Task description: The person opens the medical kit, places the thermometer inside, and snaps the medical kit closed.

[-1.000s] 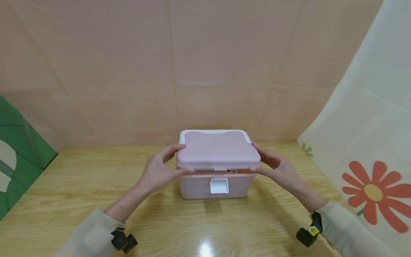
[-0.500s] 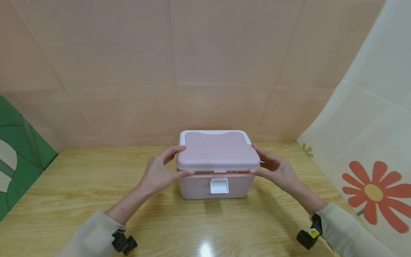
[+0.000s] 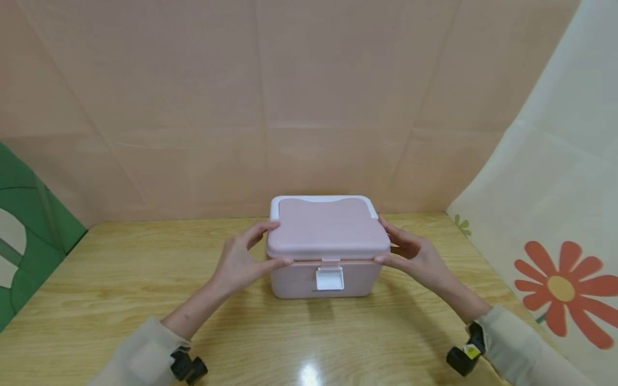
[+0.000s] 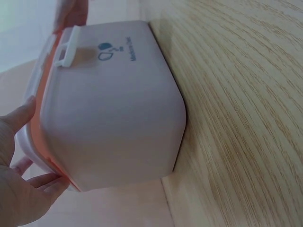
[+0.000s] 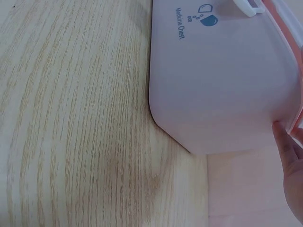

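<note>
A pink medicine chest (image 3: 294, 281) stands on the table, its pink lid (image 3: 328, 228) with white trim lowered nearly onto the body. An orange inner rim (image 4: 39, 125) shows in the narrow gap in the left wrist view. My left hand (image 3: 238, 257) holds the lid's left end, thumb at the front edge and fingers along the side. At the opposite end, my right hand (image 3: 420, 257) holds the lid likewise; some of its fingers are hidden behind the chest. The white front latch (image 3: 330, 279) hangs unfastened. The chest's contents are out of sight.
The wood-grain table (image 3: 169, 257) extends around the chest. A beige cloth backdrop (image 3: 193, 107) rises behind it. On the right hangs a pale cloth with a red flower (image 3: 562, 289), and on the left a green patterned cloth (image 3: 43, 225).
The lid's front edge has come down, and the gap showing the orange inside has narrowed to a thin line. Both hands have moved slightly down with it.
</note>
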A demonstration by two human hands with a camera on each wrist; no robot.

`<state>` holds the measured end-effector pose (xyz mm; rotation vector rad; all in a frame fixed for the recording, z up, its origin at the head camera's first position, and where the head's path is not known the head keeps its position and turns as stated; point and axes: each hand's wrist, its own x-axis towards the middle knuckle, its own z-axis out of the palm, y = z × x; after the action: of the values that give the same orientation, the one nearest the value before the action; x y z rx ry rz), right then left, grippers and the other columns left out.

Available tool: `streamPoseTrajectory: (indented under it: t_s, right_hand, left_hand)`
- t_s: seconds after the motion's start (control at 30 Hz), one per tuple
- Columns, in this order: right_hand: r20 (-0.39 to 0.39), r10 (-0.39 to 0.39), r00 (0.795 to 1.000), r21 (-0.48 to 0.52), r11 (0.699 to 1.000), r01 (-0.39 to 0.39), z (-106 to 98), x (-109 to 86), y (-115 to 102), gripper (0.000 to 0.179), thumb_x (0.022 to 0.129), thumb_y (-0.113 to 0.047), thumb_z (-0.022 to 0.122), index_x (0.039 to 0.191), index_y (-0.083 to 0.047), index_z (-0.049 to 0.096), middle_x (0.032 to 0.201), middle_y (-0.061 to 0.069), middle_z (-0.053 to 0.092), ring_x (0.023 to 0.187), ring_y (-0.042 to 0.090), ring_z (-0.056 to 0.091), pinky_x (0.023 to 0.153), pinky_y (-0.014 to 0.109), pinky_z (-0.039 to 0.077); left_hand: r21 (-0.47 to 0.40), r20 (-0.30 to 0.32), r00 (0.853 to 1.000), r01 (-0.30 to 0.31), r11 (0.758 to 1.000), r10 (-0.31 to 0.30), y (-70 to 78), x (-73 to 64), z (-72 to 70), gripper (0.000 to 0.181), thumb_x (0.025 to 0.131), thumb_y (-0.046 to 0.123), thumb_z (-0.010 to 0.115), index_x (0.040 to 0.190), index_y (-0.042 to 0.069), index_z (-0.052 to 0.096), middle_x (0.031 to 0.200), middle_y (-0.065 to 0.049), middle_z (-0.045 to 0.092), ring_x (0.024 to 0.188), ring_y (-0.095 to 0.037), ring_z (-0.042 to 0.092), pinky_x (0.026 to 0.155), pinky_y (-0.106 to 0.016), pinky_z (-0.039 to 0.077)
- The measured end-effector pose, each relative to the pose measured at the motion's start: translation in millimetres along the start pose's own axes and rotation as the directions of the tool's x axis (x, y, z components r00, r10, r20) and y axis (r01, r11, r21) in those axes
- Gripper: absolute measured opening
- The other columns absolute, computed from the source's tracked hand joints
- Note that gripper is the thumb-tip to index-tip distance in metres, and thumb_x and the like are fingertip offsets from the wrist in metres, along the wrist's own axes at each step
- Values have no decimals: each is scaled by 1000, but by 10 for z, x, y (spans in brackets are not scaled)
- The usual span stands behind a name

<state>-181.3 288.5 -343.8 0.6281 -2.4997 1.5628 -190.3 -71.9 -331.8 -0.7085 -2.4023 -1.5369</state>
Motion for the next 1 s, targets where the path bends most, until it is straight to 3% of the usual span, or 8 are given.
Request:
streamPoseTrajectory:
  t_s: [0.6, 1.0]
  right_hand:
    - [-4, 1, 1000, 4, 1000, -1, 27, -12, -10, 73, 82, -4, 73, 146, -10, 39, 150, 17, 37, 120, -5, 51, 92, 14, 47]
    - [-4, 28, 1000, 45, 999, -28, 34, -29, 15, 73, 82, -5, 73, 146, -12, 39, 152, 8, 36, 123, -5, 48, 93, 14, 46]
  left_hand:
    - [-5, -18, 1000, -9, 1000, 9, -32, -23, 29, 67, 66, 20, 88, 126, 12, 60, 134, -11, 58, 128, -27, 51, 106, -41, 41]
    - [-15, -19, 999, -28, 999, 28, -51, -29, 46, 67, 66, 18, 88, 126, 12, 60, 135, -12, 57, 129, -28, 50, 106, -43, 41]
